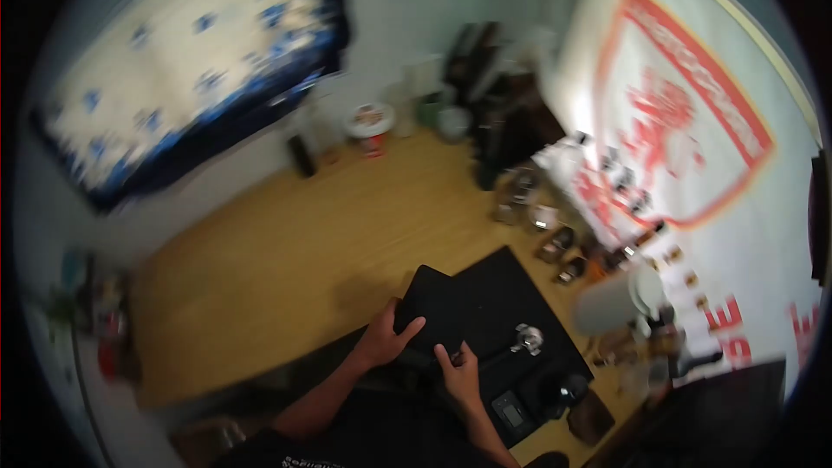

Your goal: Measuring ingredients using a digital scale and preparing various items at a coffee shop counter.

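Observation:
My left hand grips the edge of a flat black object, its thumb on top and its fingers at the side. The object's exact kind is unclear in the dim, blurred view. My right hand is close by, thumb and forefinger raised around something dark; whether it holds the same object cannot be made out. Beyond the right hand, a metal portafilter lies on a black mat, its dark handle pointing towards that hand. A small digital scale and a round black item with a shiny top sit nearer me.
A wooden table spreads ahead and left. Glass cups and small jars line its right side, with a pale cylinder nearer. A red-and-white tub stands at the back. A brown block lies by the mat's near corner.

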Tool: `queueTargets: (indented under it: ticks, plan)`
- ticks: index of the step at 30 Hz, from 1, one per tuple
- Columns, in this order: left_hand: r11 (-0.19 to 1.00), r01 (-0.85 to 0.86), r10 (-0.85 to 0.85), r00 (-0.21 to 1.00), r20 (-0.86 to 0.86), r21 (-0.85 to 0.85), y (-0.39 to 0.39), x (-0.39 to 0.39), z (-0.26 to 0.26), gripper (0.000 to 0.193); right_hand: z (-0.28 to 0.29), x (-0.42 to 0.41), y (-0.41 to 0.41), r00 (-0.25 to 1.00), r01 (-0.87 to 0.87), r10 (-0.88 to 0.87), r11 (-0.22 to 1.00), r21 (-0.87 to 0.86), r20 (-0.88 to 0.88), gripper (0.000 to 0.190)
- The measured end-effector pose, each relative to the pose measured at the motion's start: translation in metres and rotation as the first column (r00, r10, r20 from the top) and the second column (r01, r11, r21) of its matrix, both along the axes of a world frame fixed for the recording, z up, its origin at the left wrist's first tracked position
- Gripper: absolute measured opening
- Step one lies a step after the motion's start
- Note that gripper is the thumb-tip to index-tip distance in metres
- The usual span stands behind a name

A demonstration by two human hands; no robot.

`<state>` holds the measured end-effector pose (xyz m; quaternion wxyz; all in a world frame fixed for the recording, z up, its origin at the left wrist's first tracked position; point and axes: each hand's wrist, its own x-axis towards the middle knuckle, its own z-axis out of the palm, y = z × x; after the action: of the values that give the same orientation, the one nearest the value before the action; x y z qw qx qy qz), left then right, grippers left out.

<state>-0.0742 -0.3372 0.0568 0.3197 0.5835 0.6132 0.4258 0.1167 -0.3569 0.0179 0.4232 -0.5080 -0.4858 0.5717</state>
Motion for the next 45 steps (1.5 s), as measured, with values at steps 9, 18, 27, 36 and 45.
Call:
queueTargets:
  ticks: [9, 18, 27, 36, 45]
  plan:
    - [0.833, -0.521, 0.547, 0.826, 0.135, -0.184, -0.155, -0.052, -0.033, 0.047, -0.007, -0.058, -0.016, 0.734, -0.671, 0.678, 0.732, -0.115, 0.032, 0.038]
    - [0.755, -0.652, 0.643, 0.756, -0.123, -0.063, -0.217, -0.153, -0.053, 0.046, -0.020, -0.185, -0.028, 0.564, -0.819, 0.767, 0.568, 0.086, 0.307, 0.053]
    - [0.814, -0.570, 0.562, 0.822, -0.093, -0.112, -0.177, -0.268, -0.064, 0.067, -0.033, -0.308, -0.003, 0.687, -0.717, 0.621, 0.665, 0.210, 0.378, 0.045]
    - [0.893, -0.409, 0.397, 0.913, -0.099, -0.191, -0.167, -0.323, -0.082, 0.079, -0.041, -0.341, 0.004, 0.707, -0.651, 0.503, 0.738, 0.178, 0.497, 0.045]
    - [0.837, -0.522, 0.475, 0.843, -0.254, -0.166, -0.155, -0.326, -0.083, 0.078, -0.045, -0.338, 0.015, 0.720, -0.673, 0.490, 0.667, 0.320, 0.491, 0.044]
